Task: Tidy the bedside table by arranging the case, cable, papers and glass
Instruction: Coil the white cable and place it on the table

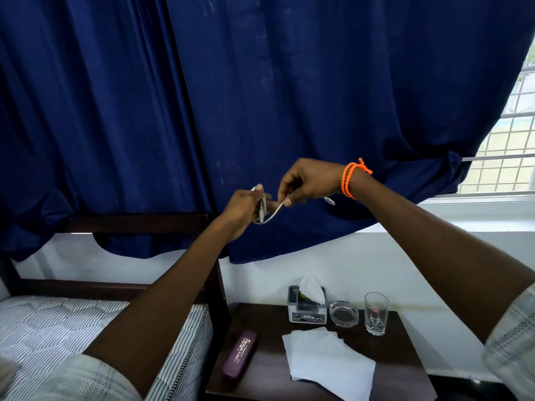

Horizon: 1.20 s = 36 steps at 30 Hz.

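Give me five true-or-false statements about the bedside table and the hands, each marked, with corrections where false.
1. Both hands hold the white charging cable up in front of the dark blue curtain. True: the left hand grips its coiled part and the right hand pinches a strand.
2. The maroon spectacle case lies on the striped mattress. False: it lies on the dark wooden bedside table, near its left edge.
3. The clear drinking glass lies on its side. False: it stands upright at the back right.
4. The white paper sheets lie loosely fanned on the table. True.
5. The orange cord bracelet is on the left wrist. False: on the right wrist.
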Tool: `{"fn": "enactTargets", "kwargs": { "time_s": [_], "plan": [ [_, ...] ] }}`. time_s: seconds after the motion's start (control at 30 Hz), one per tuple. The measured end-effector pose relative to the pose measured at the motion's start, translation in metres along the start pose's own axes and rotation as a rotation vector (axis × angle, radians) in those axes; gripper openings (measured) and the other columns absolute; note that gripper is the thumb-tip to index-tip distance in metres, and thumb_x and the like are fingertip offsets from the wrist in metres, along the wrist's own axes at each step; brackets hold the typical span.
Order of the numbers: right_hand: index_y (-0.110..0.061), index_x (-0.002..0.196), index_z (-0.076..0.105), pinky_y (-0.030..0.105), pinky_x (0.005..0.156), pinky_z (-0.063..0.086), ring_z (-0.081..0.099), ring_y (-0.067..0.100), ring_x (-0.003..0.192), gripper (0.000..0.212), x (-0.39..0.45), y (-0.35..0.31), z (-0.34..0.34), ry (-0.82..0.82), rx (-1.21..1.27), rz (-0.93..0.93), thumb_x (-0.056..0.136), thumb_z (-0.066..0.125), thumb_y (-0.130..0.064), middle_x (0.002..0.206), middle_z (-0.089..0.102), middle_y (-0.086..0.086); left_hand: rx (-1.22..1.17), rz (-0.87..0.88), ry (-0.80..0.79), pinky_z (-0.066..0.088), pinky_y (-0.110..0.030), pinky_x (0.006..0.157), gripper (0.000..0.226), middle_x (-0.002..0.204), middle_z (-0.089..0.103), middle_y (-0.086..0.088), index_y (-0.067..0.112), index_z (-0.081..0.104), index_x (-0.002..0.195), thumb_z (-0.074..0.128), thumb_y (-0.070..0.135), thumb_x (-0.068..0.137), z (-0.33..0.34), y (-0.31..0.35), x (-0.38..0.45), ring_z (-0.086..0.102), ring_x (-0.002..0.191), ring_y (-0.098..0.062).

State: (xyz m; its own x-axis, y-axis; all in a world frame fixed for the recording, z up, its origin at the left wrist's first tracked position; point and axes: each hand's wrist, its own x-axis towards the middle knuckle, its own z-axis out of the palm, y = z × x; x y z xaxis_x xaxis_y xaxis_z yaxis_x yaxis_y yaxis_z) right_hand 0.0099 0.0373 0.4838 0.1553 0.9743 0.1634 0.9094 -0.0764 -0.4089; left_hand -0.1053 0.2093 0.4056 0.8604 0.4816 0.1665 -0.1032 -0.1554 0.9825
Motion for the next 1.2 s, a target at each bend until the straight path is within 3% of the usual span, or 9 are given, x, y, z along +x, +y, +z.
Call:
{"fn": "enactTargets", "kwargs": {
  "time_s": [0.13,0.27,0.37,0.47,0.63,0.8,0.9,1.07,1.2],
  "plan": [
    [-0.017,0.097,0.079,0.018,0.057,0.047,0.060,0.004,0.061,0.011,-0.005,0.000,-0.002,-0.087,-0.015,0.018,0.086,0.078,-0.018,0.070,0.072,-0.007,-0.336,-0.052,0.138,0.052,-0.045,0.106,0.047,0.097,0.077,-0.020,-0.012,0.059,0.114,0.034,0.028,0.112,-0.007,0.001,0.006,0.072,0.104,-0.032],
    [-0.014,0.099,0.078,0.011,0.056,0.047,0.059,-0.001,0.058,0.011,-0.005,-0.003,-0.005,-0.028,-0.018,0.003,0.088,0.076,-0.015,0.067,0.071,-0.012,-0.518,-0.109,0.189,0.055,-0.045,0.097,0.036,0.101,0.075,-0.025,-0.003,0.044,0.130,0.032,0.026,0.112,-0.013,0.001,0.007,0.073,0.100,-0.035],
    [-0.018,0.097,0.078,0.010,0.062,0.051,0.065,-0.002,0.066,0.010,-0.002,-0.004,-0.008,0.122,-0.032,-0.006,0.088,0.076,-0.015,0.077,0.074,-0.010,-0.285,-0.113,0.075,0.058,-0.037,0.085,0.049,0.103,0.078,-0.021,-0.010,0.059,0.122,0.035,0.031,0.111,-0.016,-0.001,0.003,0.076,0.096,-0.028],
    [-0.021,0.097,0.078,0.008,0.068,0.050,0.069,-0.005,0.082,0.010,0.002,-0.003,-0.011,0.228,-0.091,-0.026,0.087,0.077,-0.018,0.087,0.076,-0.013,-0.077,-0.071,-0.146,0.060,-0.035,0.091,0.053,0.107,0.077,-0.021,-0.007,0.067,0.111,0.038,0.036,0.110,-0.014,-0.005,-0.002,0.075,0.103,-0.029],
    [-0.018,0.099,0.077,0.010,0.081,0.053,0.069,-0.003,0.093,0.012,0.007,-0.001,-0.006,0.306,-0.097,-0.067,0.087,0.076,-0.019,0.097,0.076,-0.011,-0.003,-0.080,-0.254,0.062,-0.027,0.081,0.050,0.108,0.077,-0.021,-0.005,0.061,0.122,0.039,0.038,0.109,-0.003,0.001,-0.008,0.076,0.104,-0.025],
    [-0.017,0.095,0.077,0.016,0.082,0.054,0.070,-0.001,0.091,0.008,0.009,0.012,0.003,0.413,0.013,-0.069,0.087,0.077,-0.019,0.094,0.076,-0.009,-0.089,-0.095,-0.320,0.061,-0.031,0.089,0.055,0.106,0.077,-0.020,-0.005,0.064,0.122,0.035,0.039,0.110,0.005,0.004,-0.019,0.073,0.112,-0.031],
    [-0.013,0.097,0.076,0.023,0.087,0.056,0.071,0.004,0.093,0.010,0.010,0.019,0.013,0.418,0.105,-0.053,0.089,0.075,-0.019,0.096,0.077,-0.005,-0.167,-0.075,-0.356,0.061,-0.034,0.089,0.067,0.094,0.078,-0.020,-0.007,0.067,0.118,0.033,0.050,0.107,0.010,0.006,-0.021,0.074,0.106,-0.033],
    [-0.006,0.102,0.072,0.021,0.054,0.044,0.061,0.006,0.071,0.023,0.007,0.022,0.040,0.356,0.425,0.000,0.099,0.062,-0.027,0.086,0.073,0.000,-0.271,-0.007,-0.392,0.059,-0.040,0.094,0.061,0.061,0.067,-0.008,-0.004,0.074,0.105,0.044,0.049,0.105,0.006,0.009,-0.020,0.073,0.072,-0.024],
    [-0.005,0.104,0.066,0.022,0.048,0.037,0.062,0.009,0.070,0.030,0.009,0.019,0.059,0.272,0.709,0.060,0.103,0.053,-0.032,0.090,0.072,0.008,-0.484,0.008,-0.395,0.060,-0.038,0.088,0.050,0.052,0.057,-0.007,-0.004,0.074,0.095,0.048,0.039,0.105,0.005,0.003,-0.022,0.065,0.062,-0.021]
  ]
}}
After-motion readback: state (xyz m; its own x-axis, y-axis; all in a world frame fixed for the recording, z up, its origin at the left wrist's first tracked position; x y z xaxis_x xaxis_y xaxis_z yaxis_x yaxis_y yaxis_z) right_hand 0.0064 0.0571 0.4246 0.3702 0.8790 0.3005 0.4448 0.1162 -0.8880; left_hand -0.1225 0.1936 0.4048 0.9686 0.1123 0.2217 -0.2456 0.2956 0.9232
